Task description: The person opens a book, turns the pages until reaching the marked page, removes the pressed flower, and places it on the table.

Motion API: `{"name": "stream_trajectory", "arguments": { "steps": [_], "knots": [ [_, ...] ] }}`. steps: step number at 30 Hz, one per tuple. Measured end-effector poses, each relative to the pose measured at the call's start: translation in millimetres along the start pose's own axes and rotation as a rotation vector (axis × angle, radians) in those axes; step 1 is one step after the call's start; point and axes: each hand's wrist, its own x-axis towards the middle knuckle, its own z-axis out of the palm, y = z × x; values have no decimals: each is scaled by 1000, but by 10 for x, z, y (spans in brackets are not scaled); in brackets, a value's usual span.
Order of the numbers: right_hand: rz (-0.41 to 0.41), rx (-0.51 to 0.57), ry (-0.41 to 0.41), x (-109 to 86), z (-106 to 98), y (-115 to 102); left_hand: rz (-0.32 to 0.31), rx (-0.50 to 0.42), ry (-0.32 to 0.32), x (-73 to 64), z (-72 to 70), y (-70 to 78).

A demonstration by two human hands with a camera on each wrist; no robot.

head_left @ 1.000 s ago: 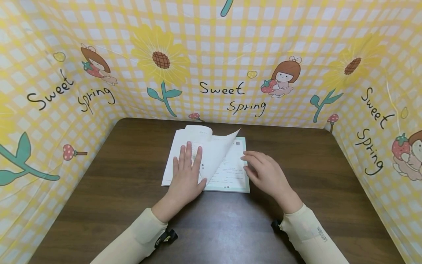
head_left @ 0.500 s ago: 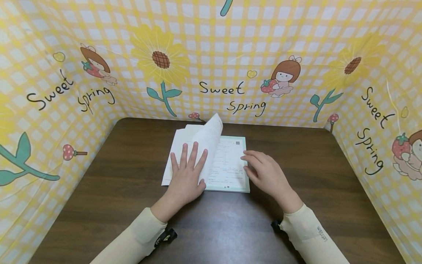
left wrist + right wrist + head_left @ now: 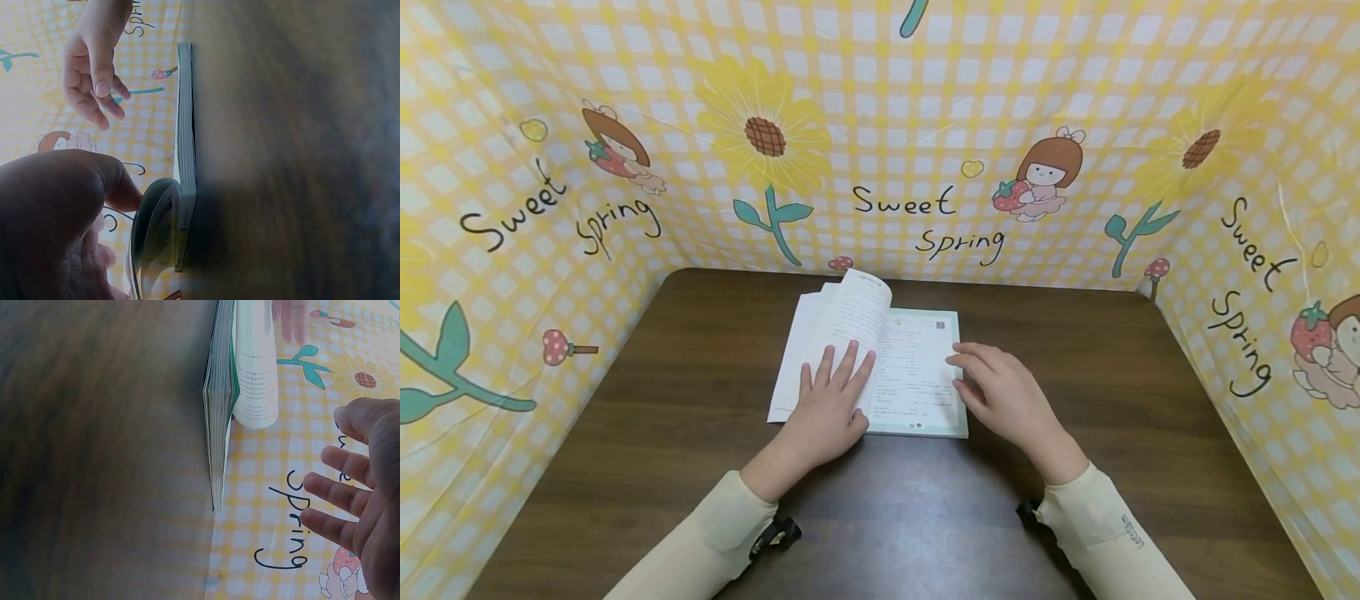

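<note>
An open book with a pale green border on its right page lies on the table. My left hand rests with spread fingers on the turned left pages, whose top part curls up. In the left wrist view, those pages arch up from the spine beside the left thumb. My right hand hovers by the book's right edge, fingers loosely bent, holding nothing. The right wrist view shows that hand apart from the thick page block.
The dark wooden table extends around the book on all sides. A yellow checked cloth with flower and cartoon prints walls off its back and both sides.
A page that stood lifted diagonally has swung over to the left, uncovering the right page. My left hand has shifted slightly toward me on the pages. The right hand has stayed in place.
</note>
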Motion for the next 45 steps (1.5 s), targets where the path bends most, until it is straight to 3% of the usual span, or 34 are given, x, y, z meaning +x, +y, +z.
{"name": "stream_trajectory", "arguments": {
  "steps": [20, 26, 45],
  "knots": [
    [16, -22, -112, -27, 15, 0, -106, -30, -112, -23, -14, 34],
    [16, -19, -139, -21, 25, 0, -97, -33, -112, -20, -15, 30],
    [80, 14, -351, -58, 57, -14, -126, -58, -128, -36, -40, 18]
  ]
}}
